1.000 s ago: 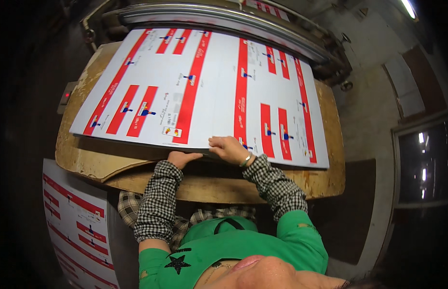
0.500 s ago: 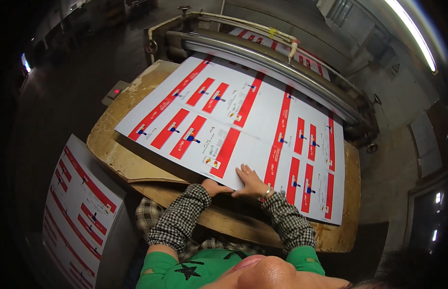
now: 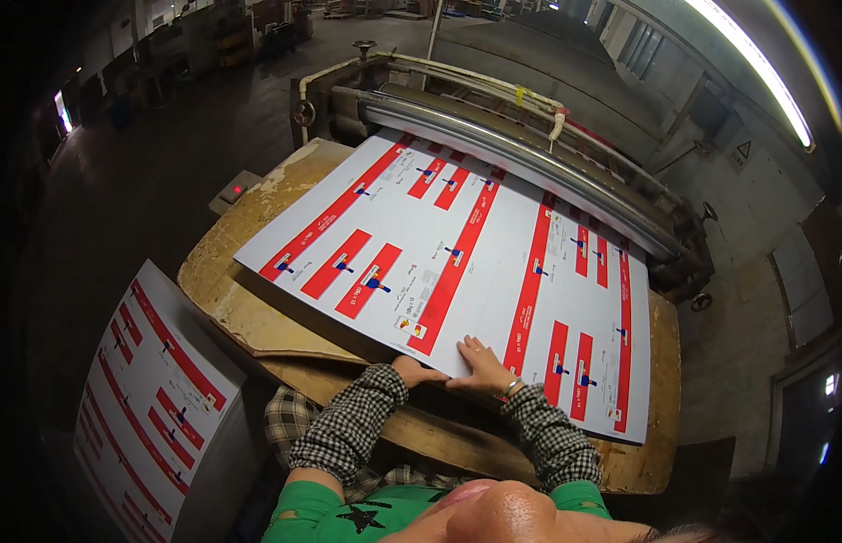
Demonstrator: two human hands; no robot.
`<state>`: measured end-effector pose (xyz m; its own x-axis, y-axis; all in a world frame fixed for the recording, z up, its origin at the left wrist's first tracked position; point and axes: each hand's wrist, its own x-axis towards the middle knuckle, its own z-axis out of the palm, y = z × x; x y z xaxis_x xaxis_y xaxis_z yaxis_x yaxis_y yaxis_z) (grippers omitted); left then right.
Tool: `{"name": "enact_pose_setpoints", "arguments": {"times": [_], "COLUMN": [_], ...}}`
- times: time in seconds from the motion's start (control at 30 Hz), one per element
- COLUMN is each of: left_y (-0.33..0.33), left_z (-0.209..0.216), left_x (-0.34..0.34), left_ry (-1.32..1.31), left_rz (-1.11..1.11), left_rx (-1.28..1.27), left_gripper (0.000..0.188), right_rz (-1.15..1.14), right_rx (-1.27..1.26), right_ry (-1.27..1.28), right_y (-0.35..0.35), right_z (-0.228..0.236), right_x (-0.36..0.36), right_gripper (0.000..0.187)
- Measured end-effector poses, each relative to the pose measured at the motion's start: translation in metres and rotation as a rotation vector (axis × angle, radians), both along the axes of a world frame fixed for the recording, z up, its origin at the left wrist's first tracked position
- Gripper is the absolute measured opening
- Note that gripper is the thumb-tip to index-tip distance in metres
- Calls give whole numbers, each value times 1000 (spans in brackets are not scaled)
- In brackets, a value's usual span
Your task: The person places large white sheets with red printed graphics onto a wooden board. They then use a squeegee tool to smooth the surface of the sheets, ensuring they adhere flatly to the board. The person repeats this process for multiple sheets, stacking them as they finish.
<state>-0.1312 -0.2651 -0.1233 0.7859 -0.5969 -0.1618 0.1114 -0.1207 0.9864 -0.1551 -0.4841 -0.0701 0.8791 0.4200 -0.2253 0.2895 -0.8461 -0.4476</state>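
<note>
Large white printed sheets (image 3: pixel 493 271) with red bars and small blue figures lie on a wooden table. Their far part goes in under a long metal roller (image 3: pixel 529 172). My right hand (image 3: pixel 482 366) rests flat near the sheet's front edge, fingers apart, thumb pointing left. Just left of it, my left hand (image 3: pixel 413 371) is at that same front edge, one finger or thumb stretched toward the right hand. The rest of its fingers are hidden at the edge, so its grip cannot be made out. Checked sleeve covers are on both forearms.
The worn wooden table (image 3: pixel 213 281) has a lower shelf. A handwheel (image 3: pixel 304 114) and pale pipe (image 3: pixel 493 80) belong to the roller machine. A switch box (image 3: pixel 237 192) with a red light is at the table's left. Lower left stands a stack of printed sheets (image 3: pixel 149 389).
The far rows of printing have slid toward the roller, while the near rows keep their place under my hands. My hands stay at the front edge. The whole view has shifted slightly.
</note>
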Motion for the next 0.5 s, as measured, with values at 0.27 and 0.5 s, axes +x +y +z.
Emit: {"name": "enact_pose_setpoints", "arguments": {"times": [0.27,0.5], "left_y": [2,0], "left_z": [2,10], "left_x": [-2,0], "left_ry": [22,51], "left_rz": [-16,-58], "left_rx": [27,39], "left_gripper": [55,56], "right_rz": [-120,-14], "right_rx": [232,108], "right_ry": [211,79], "right_y": [-6,-6], "right_z": [9,9], "right_x": [12,3], "right_gripper": [87,68]}}
